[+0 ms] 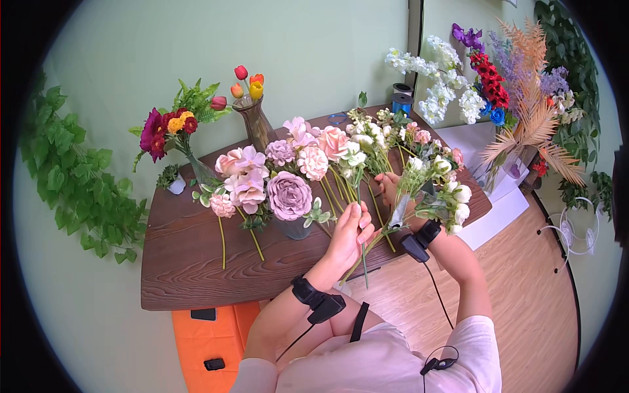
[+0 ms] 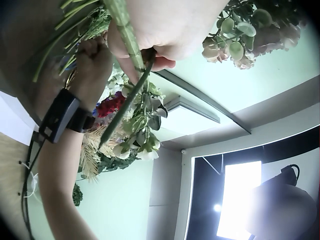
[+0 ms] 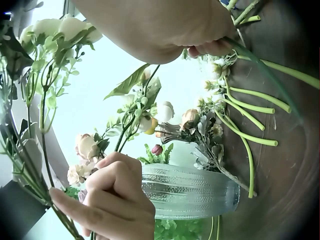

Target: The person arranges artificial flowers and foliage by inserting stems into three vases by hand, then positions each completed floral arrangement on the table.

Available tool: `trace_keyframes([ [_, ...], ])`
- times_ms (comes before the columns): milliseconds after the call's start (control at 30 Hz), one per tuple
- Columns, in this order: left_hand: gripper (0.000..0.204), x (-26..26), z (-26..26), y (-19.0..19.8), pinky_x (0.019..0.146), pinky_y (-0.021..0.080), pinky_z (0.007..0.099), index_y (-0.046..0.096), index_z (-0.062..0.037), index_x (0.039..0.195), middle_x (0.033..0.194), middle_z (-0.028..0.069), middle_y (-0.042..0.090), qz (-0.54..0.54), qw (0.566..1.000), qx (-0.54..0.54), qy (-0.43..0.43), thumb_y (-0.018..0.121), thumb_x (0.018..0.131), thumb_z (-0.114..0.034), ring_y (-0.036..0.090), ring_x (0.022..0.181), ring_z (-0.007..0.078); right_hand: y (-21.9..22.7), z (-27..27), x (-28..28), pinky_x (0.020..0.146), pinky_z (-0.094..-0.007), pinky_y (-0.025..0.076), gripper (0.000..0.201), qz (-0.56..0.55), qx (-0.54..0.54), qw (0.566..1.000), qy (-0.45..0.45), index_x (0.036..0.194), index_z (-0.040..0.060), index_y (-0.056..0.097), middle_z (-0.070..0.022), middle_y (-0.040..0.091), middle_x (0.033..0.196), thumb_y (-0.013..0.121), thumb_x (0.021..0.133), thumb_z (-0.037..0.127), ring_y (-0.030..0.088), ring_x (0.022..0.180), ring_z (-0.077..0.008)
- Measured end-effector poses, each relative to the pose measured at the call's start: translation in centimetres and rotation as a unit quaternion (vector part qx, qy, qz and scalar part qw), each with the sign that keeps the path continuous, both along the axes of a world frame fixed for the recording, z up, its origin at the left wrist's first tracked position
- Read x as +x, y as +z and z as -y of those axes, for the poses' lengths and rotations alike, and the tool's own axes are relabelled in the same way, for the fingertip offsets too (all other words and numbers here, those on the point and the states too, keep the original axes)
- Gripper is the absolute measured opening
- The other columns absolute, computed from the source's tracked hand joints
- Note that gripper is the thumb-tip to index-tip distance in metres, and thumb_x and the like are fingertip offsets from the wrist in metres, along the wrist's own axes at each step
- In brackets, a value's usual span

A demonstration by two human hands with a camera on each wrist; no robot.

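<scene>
My left hand (image 1: 350,239) is over the table's front edge and pinches the green stem of a white-green flower spray (image 1: 354,157). White flowers on a leafy bunch (image 1: 449,193) lean to the right, and their stems (image 3: 42,185) run down against the left forefinger. My right hand (image 1: 390,188) reaches over the table among the cut stems. Its curled fingers grip a dark green stem (image 3: 265,72) that slants down to the tabletop; the flower head on it is hidden by other blooms.
Pink and mauve flowers (image 1: 288,193) fill a ribbed glass vase (image 3: 190,192) on the dark wooden table (image 1: 190,275). Loose pale-green stems (image 3: 250,112) lie toward me. Behind stand a tulip vase (image 1: 255,121) and ribbon spools (image 1: 401,99). More flowers in a vase (image 1: 488,167) stand right.
</scene>
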State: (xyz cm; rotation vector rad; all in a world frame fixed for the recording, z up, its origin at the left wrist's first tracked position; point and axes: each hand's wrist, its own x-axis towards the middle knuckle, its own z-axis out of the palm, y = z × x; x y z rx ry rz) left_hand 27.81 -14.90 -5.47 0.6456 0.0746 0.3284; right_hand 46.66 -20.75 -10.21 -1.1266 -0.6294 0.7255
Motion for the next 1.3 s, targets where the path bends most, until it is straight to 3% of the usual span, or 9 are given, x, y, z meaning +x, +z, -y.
trace_keyframes([
  [133, 0.021, -0.1, 0.0, -0.5, 0.042, 0.027, 0.0168, 0.043, -0.0126, 0.095, 0.068, -0.005, 0.037, -0.01, 1.0, 0.01, -0.018, 0.033, 0.098, -0.031, 0.031, 0.046, 0.0036, -1.8, -1.9, 2.6, 0.048, -0.016, 0.034, 0.016, 0.158, -0.092, 0.979, -0.091, 0.097, 0.0056, 0.055, 0.0048, 0.05, 0.072, 0.045, 0.094, 0.018, 0.044, 0.058, -0.0019],
  [267, 0.021, -0.6, 0.1, -0.6, 0.041, 0.026, 0.017, 0.043, -0.0124, 0.096, 0.067, -0.0051, 0.036, -0.016, 1.0, 0.014, -0.02, 0.032, 0.098, -0.03, 0.03, 0.045, 0.0034, -2.7, -4.1, 6.3, 0.036, -0.0214, 0.028, 0.019, 0.109, -0.113, 0.971, -0.182, 0.091, 0.0078, 0.059, 0.0062, 0.045, 0.055, 0.045, 0.093, 0.02, 0.035, 0.041, -0.0043],
  [333, 0.021, -0.9, 0.0, -0.7, 0.041, 0.026, 0.0172, 0.043, -0.012, 0.096, 0.067, -0.005, 0.036, -0.005, 0.999, -0.02, -0.028, 0.032, 0.098, -0.029, 0.029, 0.043, 0.0033, -6.0, -4.8, 11.3, 0.035, -0.0207, 0.029, 0.017, -0.072, 0.021, 0.996, -0.05, 0.091, 0.0077, 0.06, 0.0055, 0.047, 0.055, 0.047, 0.093, 0.018, 0.036, 0.039, -0.0045],
  [367, 0.021, -1.2, 0.2, -0.4, 0.041, 0.026, 0.0172, 0.043, -0.012, 0.096, 0.067, -0.005, 0.036, -0.005, 0.999, -0.02, -0.027, 0.032, 0.098, -0.029, 0.029, 0.043, 0.0033, 0.9, -0.3, 7.2, 0.05, -0.0227, 0.047, 0.019, 0.044, 0.002, 0.997, 0.056, 0.101, -0.0006, 0.052, -0.0024, 0.056, 0.072, 0.05, 0.088, 0.013, 0.055, 0.056, -0.0099],
  [500, 0.021, -2.5, 0.1, 1.0, 0.041, 0.028, 0.0172, 0.042, -0.0098, 0.096, 0.065, -0.0052, 0.034, -0.004, 1.0, 0.011, 0.002, 0.03, 0.099, -0.027, 0.028, 0.042, 0.0023, 1.2, -0.6, 11.6, 0.051, -0.0247, 0.047, 0.02, 0.204, -0.041, 0.971, -0.113, 0.1, -0.0007, 0.053, -0.0048, 0.057, 0.071, 0.046, 0.091, 0.016, 0.056, 0.057, -0.0124],
  [667, 0.021, -1.8, -0.2, 0.3, 0.04, 0.028, 0.0173, 0.042, -0.01, 0.096, 0.065, -0.0051, 0.035, -0.002, 1.0, 0.016, 0.012, 0.03, 0.099, -0.028, 0.028, 0.042, 0.0025, 4.0, -0.1, 7.5, 0.061, -0.0261, 0.048, 0.027, 0.157, -0.03, 0.987, -0.021, 0.105, -0.0013, 0.054, -0.0039, 0.059, 0.085, 0.049, 0.092, 0.022, 0.057, 0.07, -0.0112],
  [733, 0.021, -1.4, -0.1, 0.0, 0.04, 0.029, 0.0175, 0.042, -0.0103, 0.096, 0.065, -0.0052, 0.035, -0.023, 0.999, 0.026, 0.032, 0.031, 0.099, -0.029, 0.029, 0.042, 0.0026, 4.3, 0.7, 4.2, 0.073, -0.026, 0.047, 0.036, 0.318, 0.047, 0.946, -0.038, 0.114, -0.0003, 0.051, -0.0037, 0.059, 0.095, 0.055, 0.09, 0.026, 0.055, 0.082, -0.0097],
  [800, 0.021, -1.0, -0.2, -0.3, 0.04, 0.029, 0.0177, 0.042, -0.0104, 0.096, 0.064, -0.0052, 0.035, -0.032, 0.999, 0.015, 0.041, 0.031, 0.098, -0.029, 0.029, 0.042, 0.0027, -2.0, -2.2, 11.3, 0.066, -0.0263, 0.051, 0.047, 0.211, 0.054, 0.969, 0.12, 0.123, -0.0049, 0.042, -0.0093, 0.059, 0.103, 0.054, 0.089, 0.025, 0.058, 0.083, -0.0149],
  [1300, 0.021, -0.1, -1.2, -2.1, 0.04, 0.03, 0.0179, 0.042, -0.0108, 0.096, 0.065, -0.0049, 0.037, -0.062, 0.995, 0.011, 0.076, 0.033, 0.098, -0.029, 0.031, 0.043, 0.0034, -5.3, -2.5, 8.2, 0.071, -0.0259, 0.051, 0.048, -0.222, 0.202, 0.902, 0.311, 0.123, -0.0041, 0.042, -0.0119, 0.058, 0.106, 0.049, 0.09, 0.03, 0.056, 0.092, -0.0166],
])
